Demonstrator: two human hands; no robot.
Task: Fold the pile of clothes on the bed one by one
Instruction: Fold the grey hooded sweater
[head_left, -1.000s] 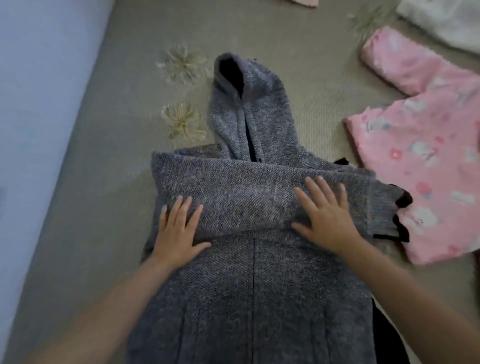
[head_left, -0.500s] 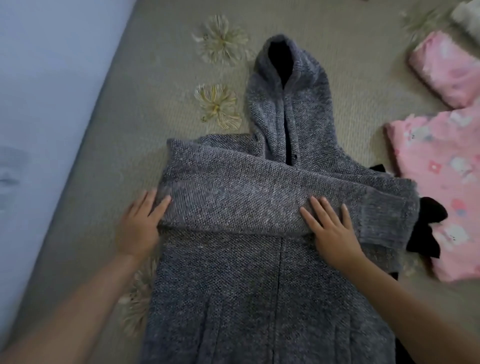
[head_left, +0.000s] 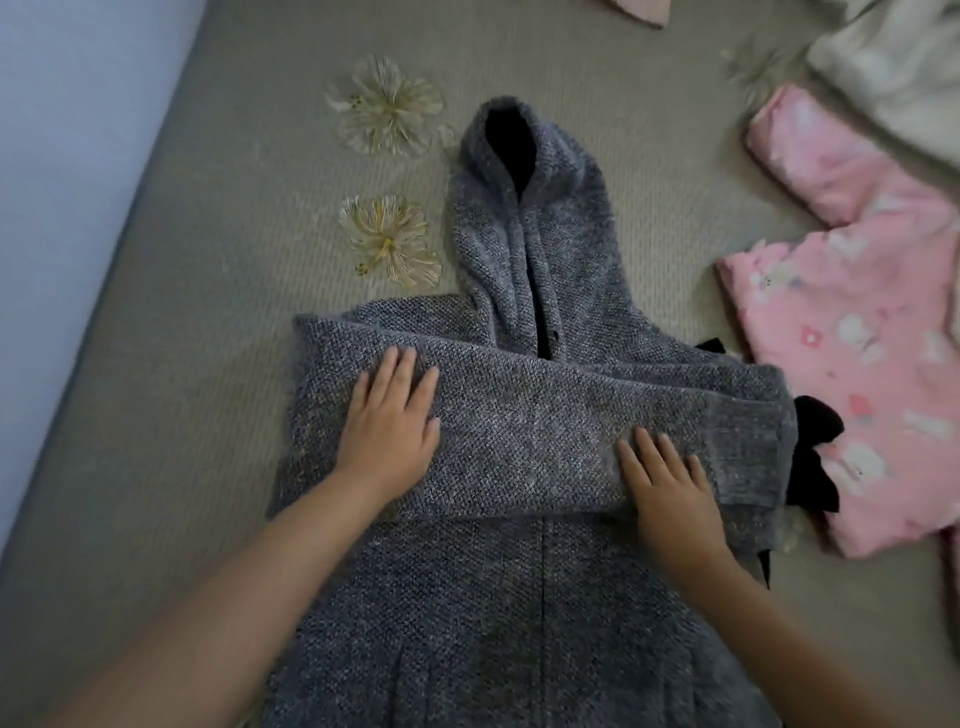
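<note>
A grey knitted hooded coat (head_left: 524, 597) lies flat on the bed, hood pointing away from me. Its sleeves are folded across the chest as a wide band (head_left: 530, 426). My left hand (head_left: 389, 426) presses flat on the left part of that band, fingers straight. On the band's lower right edge my right hand (head_left: 670, 493) rests flat, fingers spread. A black lining or piece of fabric (head_left: 813, 452) pokes out at the coat's right side.
A pink patterned garment (head_left: 852, 332) lies spread to the right of the coat. A white fluffy garment (head_left: 893, 73) sits at the top right. The grey-green bedcover (head_left: 208, 312) has flower prints. The bed's left edge meets a pale blue wall (head_left: 67, 156).
My left hand moved from the coat's left edge onto the folded sleeve band. My right hand stayed flat on the band's lower right edge. The view shifted slightly.
</note>
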